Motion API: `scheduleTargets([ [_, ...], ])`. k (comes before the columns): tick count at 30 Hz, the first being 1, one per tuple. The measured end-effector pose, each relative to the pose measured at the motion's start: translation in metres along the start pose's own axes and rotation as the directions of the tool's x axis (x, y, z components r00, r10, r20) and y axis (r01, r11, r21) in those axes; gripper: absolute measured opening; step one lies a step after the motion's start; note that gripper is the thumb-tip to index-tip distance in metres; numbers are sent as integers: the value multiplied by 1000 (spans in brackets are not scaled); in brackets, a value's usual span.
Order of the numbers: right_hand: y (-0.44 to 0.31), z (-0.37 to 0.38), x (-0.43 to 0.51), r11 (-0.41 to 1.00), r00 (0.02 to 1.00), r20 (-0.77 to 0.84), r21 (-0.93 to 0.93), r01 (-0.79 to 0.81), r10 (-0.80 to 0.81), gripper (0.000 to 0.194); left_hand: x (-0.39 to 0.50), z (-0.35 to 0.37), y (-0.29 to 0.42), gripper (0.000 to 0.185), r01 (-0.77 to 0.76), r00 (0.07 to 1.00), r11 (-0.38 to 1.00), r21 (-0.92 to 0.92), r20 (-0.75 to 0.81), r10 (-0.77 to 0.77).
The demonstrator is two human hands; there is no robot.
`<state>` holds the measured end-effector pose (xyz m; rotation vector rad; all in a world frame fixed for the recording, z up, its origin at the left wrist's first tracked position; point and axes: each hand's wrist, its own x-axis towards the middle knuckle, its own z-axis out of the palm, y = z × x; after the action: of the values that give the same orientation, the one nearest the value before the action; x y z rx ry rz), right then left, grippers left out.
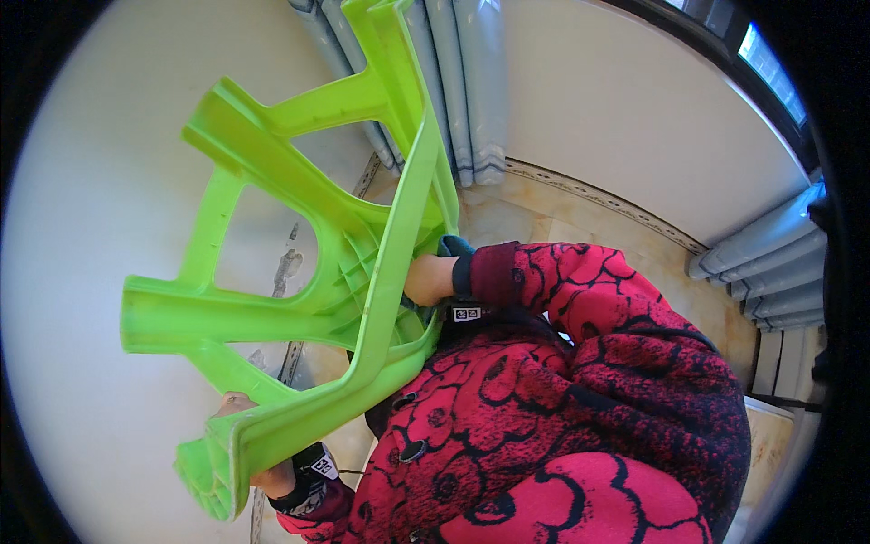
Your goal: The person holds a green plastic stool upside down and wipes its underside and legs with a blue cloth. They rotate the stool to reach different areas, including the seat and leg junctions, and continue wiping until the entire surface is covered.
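A bright green plastic stool (272, 316) is held tilted before me, its legs spread towards the left and top of the view. The ribbed underside of its seat (357, 272) faces partly towards me. My left hand (235, 403) wraps around the leg at the lower left, and that leg hides much of its palm and fingers. Against the ribbed underside, my right hand (431, 279) holds a teal cloth (455, 246). A green side bar of the stool passes in front of its fingertips, which I cannot see.
Light blue-grey curtains (479, 102) hang behind the stool, with more curtains (768, 279) at the right. A white wall (102, 224) has a damaged patch (289, 265). Marbled floor tiles (578, 211) meet a patterned border (605, 197). My red-and-black jacket (489, 408) fills the lower right.
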<state>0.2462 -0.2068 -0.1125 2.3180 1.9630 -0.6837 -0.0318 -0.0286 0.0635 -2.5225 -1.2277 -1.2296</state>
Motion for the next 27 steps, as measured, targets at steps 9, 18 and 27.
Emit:
scheduleTargets([
  [9,-37,2,-3,886,979,-48,420,199,-197,39,15,5,16,29,-423,875,894,-145,-322,362],
  [18,-25,19,-2,520,941,-335,797,308,-44,56,-3,-6,-28,28,-383,908,900,208,-94,408],
  [27,25,1,-125,-330,922,-116,911,246,370,46,-3,-7,-9,40,11,994,994,105,109,-22],
])
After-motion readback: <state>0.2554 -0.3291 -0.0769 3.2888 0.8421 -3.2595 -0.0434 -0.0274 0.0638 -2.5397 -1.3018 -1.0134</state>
